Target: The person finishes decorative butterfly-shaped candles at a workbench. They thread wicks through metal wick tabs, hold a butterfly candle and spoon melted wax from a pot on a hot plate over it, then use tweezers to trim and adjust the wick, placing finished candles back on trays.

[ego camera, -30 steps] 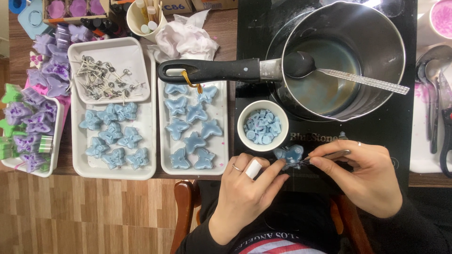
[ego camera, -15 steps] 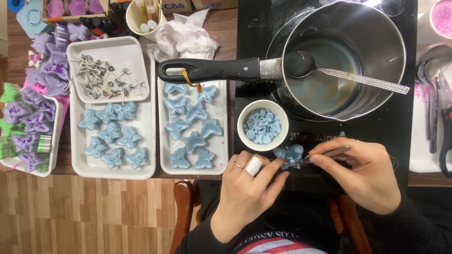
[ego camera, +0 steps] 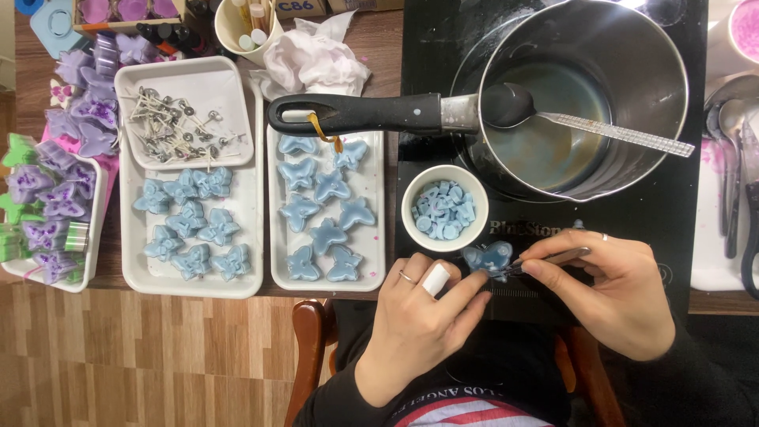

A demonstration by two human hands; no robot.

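My left hand (ego camera: 419, 316) pinches a small blue butterfly-shaped wax piece (ego camera: 488, 257) between thumb and fingertips; a white bandage wraps one finger. My right hand (ego camera: 613, 289) grips a thin metal tool (ego camera: 553, 259) whose tip touches the butterfly's right side. Both hands hover over the near edge of a black cooktop (ego camera: 672, 205). Just above the butterfly stands a small white bowl (ego camera: 443, 207) filled with blue wax chips.
A steel saucepan (ego camera: 585, 95) with a spoon and bluish liquid sits on the cooktop, its black handle (ego camera: 356, 113) over a white tray (ego camera: 326, 209) of blue butterflies. Another tray (ego camera: 190, 229) holds more butterflies and a dish of wicks (ego camera: 178, 119). Purple butterflies lie far left; tools far right.
Both hands hold nearly the same pose. The view has shifted slightly, and the tool tip stays against the butterfly.
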